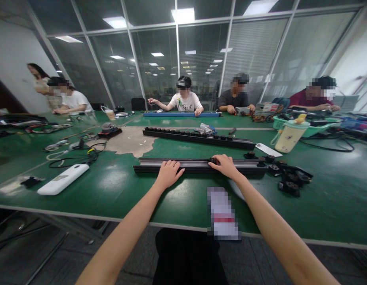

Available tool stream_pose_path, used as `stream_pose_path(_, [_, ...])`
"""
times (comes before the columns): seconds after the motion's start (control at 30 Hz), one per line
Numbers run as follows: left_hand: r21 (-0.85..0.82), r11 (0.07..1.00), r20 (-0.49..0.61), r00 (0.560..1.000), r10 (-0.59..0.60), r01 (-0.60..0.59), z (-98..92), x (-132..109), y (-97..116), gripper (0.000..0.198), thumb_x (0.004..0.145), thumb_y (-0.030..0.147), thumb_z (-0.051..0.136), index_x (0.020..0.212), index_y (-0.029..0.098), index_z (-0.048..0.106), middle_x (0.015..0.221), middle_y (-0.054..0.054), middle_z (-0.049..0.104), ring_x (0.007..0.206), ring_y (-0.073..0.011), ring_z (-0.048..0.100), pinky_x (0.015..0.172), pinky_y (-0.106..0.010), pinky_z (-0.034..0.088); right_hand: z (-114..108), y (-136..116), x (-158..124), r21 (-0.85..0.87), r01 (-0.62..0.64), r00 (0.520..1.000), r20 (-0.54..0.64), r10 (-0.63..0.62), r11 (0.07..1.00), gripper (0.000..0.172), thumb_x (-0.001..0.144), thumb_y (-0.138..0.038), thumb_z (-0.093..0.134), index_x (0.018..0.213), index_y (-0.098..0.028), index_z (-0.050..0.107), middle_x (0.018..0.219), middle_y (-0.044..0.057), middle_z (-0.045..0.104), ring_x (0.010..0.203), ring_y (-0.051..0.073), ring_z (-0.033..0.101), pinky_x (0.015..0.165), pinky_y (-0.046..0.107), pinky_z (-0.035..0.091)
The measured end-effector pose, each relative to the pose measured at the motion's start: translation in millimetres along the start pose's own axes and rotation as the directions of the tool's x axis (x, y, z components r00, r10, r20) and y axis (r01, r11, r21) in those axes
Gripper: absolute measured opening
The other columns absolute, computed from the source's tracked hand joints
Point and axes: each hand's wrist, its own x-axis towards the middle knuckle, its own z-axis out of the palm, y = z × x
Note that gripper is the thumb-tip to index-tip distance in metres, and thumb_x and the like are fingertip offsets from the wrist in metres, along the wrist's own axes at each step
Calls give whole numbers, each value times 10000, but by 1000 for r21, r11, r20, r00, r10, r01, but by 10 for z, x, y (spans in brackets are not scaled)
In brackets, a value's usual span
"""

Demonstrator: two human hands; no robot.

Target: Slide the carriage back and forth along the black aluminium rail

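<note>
A long black rail [195, 164] with a grey inner channel lies across the green table in front of me. My left hand [170, 174] holds it left of its middle, fingers over the top and thumb along the near side. Right of the middle, the fingers of my right hand [225, 165] are closed on a small black part [213, 161] at the channel; the fingers partly hide it. Several loose black parts [290, 178] are heaped by the rail's right end. Farther back lies a second black rail [198, 137] with a row of black round pieces along it.
On the left are a white power bank-like device [64, 180] and tangled cables [79, 154]. A blurred packet [223, 213] lies at the near edge. To the right stand a yellow cup [291, 136] and a green basket [318, 130]. Several people sit across the table, one behind a blue bar [182, 114].
</note>
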Motion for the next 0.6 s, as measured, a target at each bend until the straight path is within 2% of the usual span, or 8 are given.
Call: stream_pose_path(0.6, [-12, 1000, 15, 1000, -7, 7, -9, 6, 11, 411, 1047, 505, 352, 1028, 210, 636, 1060, -110, 682, 1020, -272, 578, 897, -411, 368, -14, -50, 6, 3, -14, 999, -34, 14, 1000, 253, 901, -461, 563, 978, -238, 653, 979, 74, 717, 961, 273, 558, 773, 351, 297])
